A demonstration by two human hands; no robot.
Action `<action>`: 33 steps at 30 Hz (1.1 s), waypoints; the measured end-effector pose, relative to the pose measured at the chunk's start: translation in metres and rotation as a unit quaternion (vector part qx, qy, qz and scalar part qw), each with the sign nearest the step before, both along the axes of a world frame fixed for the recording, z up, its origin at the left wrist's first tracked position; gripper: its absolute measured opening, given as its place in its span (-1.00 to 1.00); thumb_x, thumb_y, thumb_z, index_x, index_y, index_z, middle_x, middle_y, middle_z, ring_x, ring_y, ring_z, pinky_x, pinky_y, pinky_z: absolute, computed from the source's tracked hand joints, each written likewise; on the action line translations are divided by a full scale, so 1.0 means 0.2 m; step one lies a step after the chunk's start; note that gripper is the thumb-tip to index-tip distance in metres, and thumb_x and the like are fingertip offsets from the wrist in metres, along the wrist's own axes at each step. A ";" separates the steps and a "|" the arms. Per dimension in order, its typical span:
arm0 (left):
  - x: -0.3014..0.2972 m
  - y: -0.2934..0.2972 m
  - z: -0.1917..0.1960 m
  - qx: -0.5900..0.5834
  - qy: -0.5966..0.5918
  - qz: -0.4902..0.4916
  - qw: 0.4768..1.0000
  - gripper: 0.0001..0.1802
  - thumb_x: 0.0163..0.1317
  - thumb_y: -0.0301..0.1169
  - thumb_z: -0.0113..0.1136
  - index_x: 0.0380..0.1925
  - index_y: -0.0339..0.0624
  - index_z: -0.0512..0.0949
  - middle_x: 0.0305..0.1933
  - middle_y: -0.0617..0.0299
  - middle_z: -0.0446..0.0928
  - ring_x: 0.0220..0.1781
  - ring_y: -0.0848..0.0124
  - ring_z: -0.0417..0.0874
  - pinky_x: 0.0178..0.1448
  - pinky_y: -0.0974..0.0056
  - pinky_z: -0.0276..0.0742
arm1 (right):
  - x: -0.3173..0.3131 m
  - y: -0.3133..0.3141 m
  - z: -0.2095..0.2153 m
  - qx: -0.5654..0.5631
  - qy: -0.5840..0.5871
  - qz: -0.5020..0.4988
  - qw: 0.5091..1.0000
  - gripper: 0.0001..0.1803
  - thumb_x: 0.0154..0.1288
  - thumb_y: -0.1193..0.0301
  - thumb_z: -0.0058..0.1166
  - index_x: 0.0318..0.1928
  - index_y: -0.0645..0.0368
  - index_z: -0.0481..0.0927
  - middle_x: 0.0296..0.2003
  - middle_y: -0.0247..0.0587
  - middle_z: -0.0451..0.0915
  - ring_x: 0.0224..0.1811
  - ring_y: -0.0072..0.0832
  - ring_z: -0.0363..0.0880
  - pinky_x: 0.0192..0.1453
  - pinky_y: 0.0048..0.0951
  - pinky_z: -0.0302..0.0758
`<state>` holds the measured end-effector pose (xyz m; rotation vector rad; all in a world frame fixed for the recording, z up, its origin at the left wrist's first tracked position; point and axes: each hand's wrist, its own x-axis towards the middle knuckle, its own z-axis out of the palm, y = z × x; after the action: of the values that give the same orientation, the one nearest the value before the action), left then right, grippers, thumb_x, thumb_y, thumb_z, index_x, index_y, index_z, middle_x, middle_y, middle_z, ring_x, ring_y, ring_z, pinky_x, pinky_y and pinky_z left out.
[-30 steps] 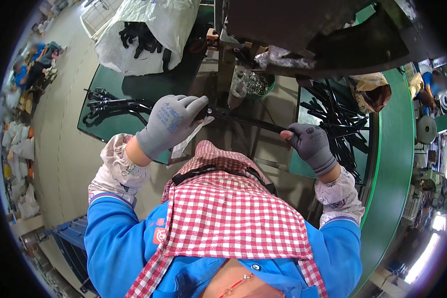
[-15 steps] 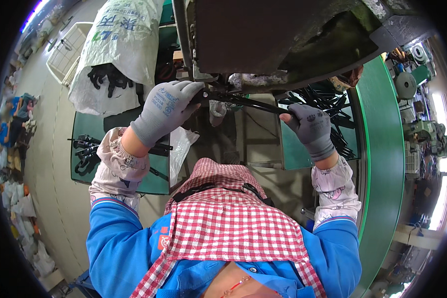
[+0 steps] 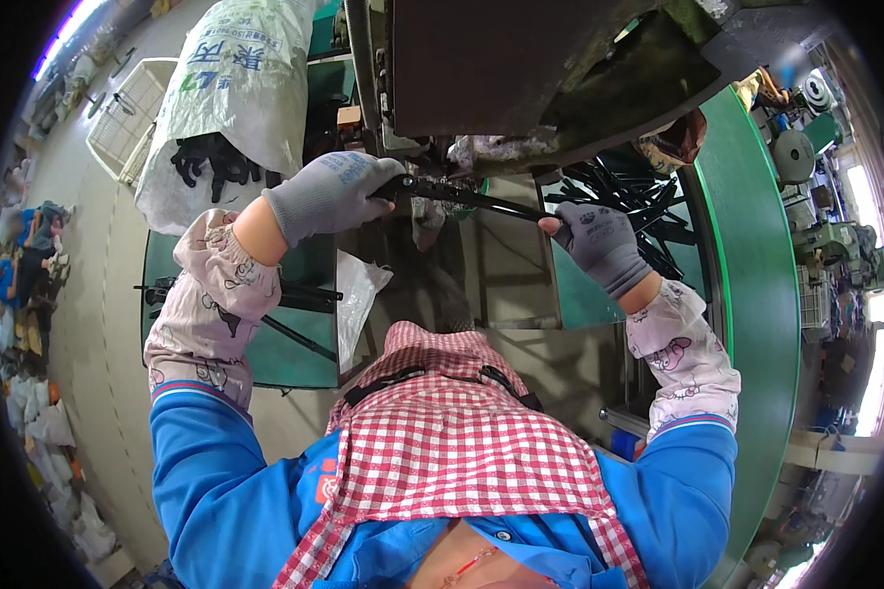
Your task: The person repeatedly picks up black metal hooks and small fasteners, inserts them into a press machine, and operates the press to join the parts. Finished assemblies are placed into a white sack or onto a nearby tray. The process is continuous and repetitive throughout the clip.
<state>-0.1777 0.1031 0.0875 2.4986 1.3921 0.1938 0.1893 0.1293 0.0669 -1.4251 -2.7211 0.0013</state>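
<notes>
My left hand (image 3: 334, 194), in a grey knit glove, is closed around the thicker end of a long black rod (image 3: 476, 198). A small shiny round spot shows on the rod beside those fingers. The rod slants slightly down to the right, where my right hand (image 3: 597, 245), gloved alike, grips its other end; my bare thumb tip lies along it. Just beyond the rod stands a large dark machine (image 3: 481, 74), its lower edge worn and crusted. Whether the rod touches the machine, I cannot tell.
Several black rods (image 3: 634, 201) lie piled on a green surface at the right. A white woven sack (image 3: 231, 108) with black curved parts (image 3: 216, 162) sits at far left. Black rods (image 3: 304, 337) lie on the left green table (image 3: 290, 363). A long green bench (image 3: 766, 324) runs down the right.
Both hands still hold the black rod and have shifted slightly to the left with it. My elbows are spread wider. The head view has also shifted a little.
</notes>
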 end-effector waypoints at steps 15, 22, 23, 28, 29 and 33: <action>0.07 0.08 0.00 -0.004 0.100 0.010 0.995 -0.49 0.17 -0.23 0.24 0.06 -0.30 0.46 0.02 -0.11 0.54 0.17 -0.06 0.52 0.25 -0.06 0.41 | 0.04 -0.09 -0.05 -0.428 0.117 -0.010 0.896 -0.40 0.51 -0.10 -0.19 -0.24 0.20 0.63 -0.42 -0.03 0.65 -0.32 -0.16 0.65 -0.19 -0.22 0.54; 0.61 -0.44 -0.59 -0.202 -0.709 0.166 0.655 -0.37 0.25 -0.36 0.31 0.24 -0.21 0.23 0.13 0.14 0.40 0.07 0.37 0.50 0.15 0.28 0.45 | -0.14 0.17 -0.44 -0.222 0.283 -0.010 0.933 -0.51 0.45 -0.02 -0.06 0.00 0.16 0.61 -0.18 0.01 0.67 -0.17 -0.10 0.65 -0.02 -0.21 0.54; 0.72 -0.50 -0.55 -0.375 -0.735 0.142 0.546 -0.46 0.38 -0.31 0.20 0.25 -0.23 0.25 0.05 0.18 0.51 -0.06 0.41 0.58 0.08 0.31 0.49 | -0.23 0.26 -0.53 -0.215 0.315 0.022 0.924 -0.47 0.41 -0.10 -0.07 0.02 0.07 0.60 -0.10 0.12 0.67 -0.09 0.14 0.63 0.02 -0.04 0.54; 0.97 -0.54 -0.37 -0.546 -0.651 0.084 0.522 -0.65 0.40 -0.28 0.19 0.01 -0.31 0.47 -0.22 0.26 0.58 -0.24 0.50 0.57 -0.11 0.34 0.53 | -0.63 0.55 -0.87 -0.163 -0.111 -0.163 0.967 -0.51 0.47 0.02 -0.25 0.12 -0.05 0.62 0.12 0.01 0.61 0.17 0.01 0.58 0.24 -0.06 0.49; 0.95 -0.53 -0.36 -0.536 -0.633 0.088 0.552 -0.68 0.39 -0.26 0.21 -0.06 -0.31 0.52 -0.28 0.29 0.58 -0.28 0.52 0.56 -0.16 0.35 0.51 | -0.68 0.53 -0.87 -0.156 -0.077 -0.184 0.967 -0.52 0.46 0.05 -0.25 0.12 -0.04 0.63 0.13 -0.02 0.61 0.19 -0.01 0.57 0.25 -0.06 0.49; 0.97 -0.57 -0.39 -0.513 -0.653 0.076 0.551 -0.71 0.41 -0.25 0.18 -0.09 -0.28 0.55 -0.24 0.34 0.57 -0.24 0.58 0.51 -0.18 0.40 0.48 | -0.55 0.60 -1.03 -0.159 -0.069 -0.118 0.978 -0.53 0.43 0.11 -0.22 0.11 0.00 0.65 0.16 -0.05 0.60 0.24 -0.07 0.56 0.29 -0.08 0.46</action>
<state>0.0154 -0.0115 0.0089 0.6902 0.5855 0.7737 0.0790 0.2499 -0.1388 -1.8941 -2.7325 0.3514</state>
